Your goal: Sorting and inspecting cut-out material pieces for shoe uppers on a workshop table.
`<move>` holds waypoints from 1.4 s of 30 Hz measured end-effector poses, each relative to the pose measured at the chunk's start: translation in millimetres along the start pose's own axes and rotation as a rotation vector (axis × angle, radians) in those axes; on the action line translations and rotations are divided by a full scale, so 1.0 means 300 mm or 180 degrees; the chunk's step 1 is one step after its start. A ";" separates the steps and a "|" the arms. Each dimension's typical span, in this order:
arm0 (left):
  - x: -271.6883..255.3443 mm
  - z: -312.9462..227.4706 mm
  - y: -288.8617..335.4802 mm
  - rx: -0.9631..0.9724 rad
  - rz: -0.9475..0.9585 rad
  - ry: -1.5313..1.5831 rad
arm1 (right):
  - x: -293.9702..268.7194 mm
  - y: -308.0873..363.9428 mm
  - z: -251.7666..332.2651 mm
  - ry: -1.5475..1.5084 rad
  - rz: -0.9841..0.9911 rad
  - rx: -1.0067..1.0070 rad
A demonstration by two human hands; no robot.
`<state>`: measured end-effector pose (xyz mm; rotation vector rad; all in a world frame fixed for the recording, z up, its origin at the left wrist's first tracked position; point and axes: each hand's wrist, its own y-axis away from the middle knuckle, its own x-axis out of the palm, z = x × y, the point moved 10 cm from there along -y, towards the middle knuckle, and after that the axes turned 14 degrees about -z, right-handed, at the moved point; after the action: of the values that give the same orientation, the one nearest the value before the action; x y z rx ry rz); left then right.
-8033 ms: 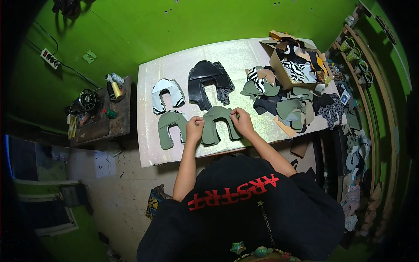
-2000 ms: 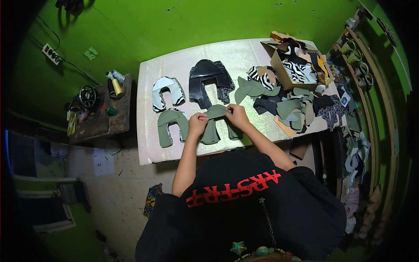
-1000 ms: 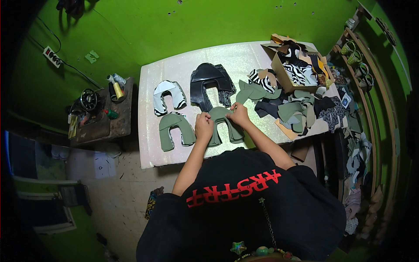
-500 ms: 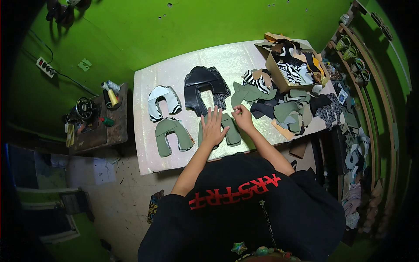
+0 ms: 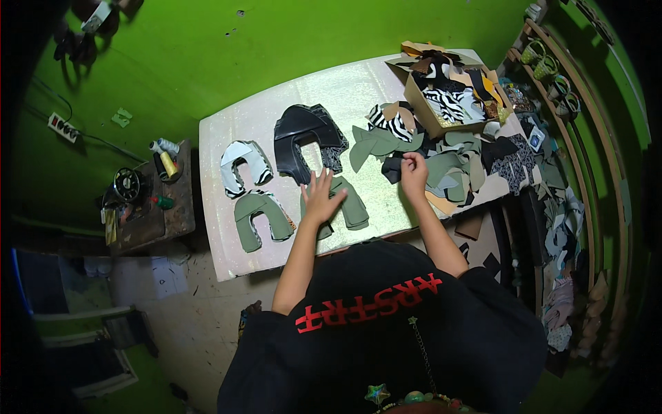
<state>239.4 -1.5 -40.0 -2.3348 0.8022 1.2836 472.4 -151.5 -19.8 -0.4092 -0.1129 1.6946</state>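
Observation:
My left hand [image 5: 321, 198] lies with fingers spread over the top of a stack of green U-shaped cut pieces [image 5: 350, 203] at the table's front. My right hand [image 5: 414, 176] is over the scrap pile, its fingers pinched at the edge of a black piece of material [image 5: 392, 170]. Left of my hands are another green U-shaped stack [image 5: 246, 212] and a white one with zebra-print edges [image 5: 257, 163]. Behind my left hand rests a larger black U-shaped stack [image 5: 292, 131]. Green curved pieces [image 5: 376, 143] and zebra-print scraps [image 5: 392, 124] lie beyond my right hand.
A cardboard box [image 5: 422, 107] full of offcuts stands at the table's back right. More green scraps [image 5: 452, 176] spread towards the right edge. At left, a wooden sewing machine table [image 5: 176, 210] carries a handwheel [image 5: 127, 183] and thread spools [image 5: 167, 162]. Shelves [image 5: 565, 117] line the right wall.
My right hand has moved right, from beside the green stack to the black piece in the pile. My left hand stays on the stack. The view has shifted slightly.

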 end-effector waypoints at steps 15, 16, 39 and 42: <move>0.071 -0.454 -0.154 0.0982 -0.1040 0.1336 | -0.432 -0.248 -0.076 0.1548 -0.0766 -0.0821; 0.103 -0.494 -0.158 0.1024 -0.0902 0.1403 | -0.443 -0.267 -0.090 0.1612 -0.0772 -0.0949; 0.219 -0.851 -0.232 0.0984 -0.0278 0.2202 | -0.368 -0.275 0.128 0.1041 0.0383 -0.1730; 0.196 -0.828 -0.230 0.0883 -0.0348 0.2392 | -0.374 -0.275 0.089 0.1202 0.0447 -0.1638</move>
<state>469.1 -103.3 42.8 -2.5659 0.9622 0.1897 553.3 -242.3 53.1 -1.1353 -0.2476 1.6841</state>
